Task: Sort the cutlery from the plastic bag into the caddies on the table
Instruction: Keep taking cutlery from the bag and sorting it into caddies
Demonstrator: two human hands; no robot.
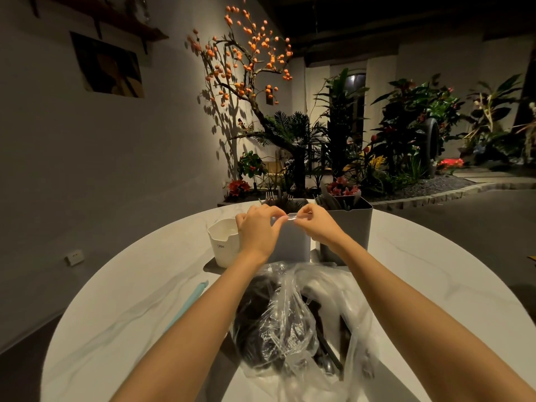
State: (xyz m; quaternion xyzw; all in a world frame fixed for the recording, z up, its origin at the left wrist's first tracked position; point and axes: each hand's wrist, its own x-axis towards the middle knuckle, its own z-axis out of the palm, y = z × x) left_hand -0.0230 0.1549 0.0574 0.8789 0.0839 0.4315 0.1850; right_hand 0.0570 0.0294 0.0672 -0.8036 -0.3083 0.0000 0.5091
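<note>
I pinch a small clear plastic piece [287, 218] between both hands, left [258, 230] and right [314, 224], above the grey plastic caddy [293, 242], ready to drop it in.

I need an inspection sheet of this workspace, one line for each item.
Surface: round white marbled table.
Job's things: clear plastic bag of dark cutlery, near edge; white caddy, light grey caddy and dark grey caddy behind it.
Clutter: teal object, on the left.
Hands: left hand and right hand pinch a small clear piece together.
Cables: nothing seen.
Surroundings: plants, orange-fruited tree, wall picture.
</note>
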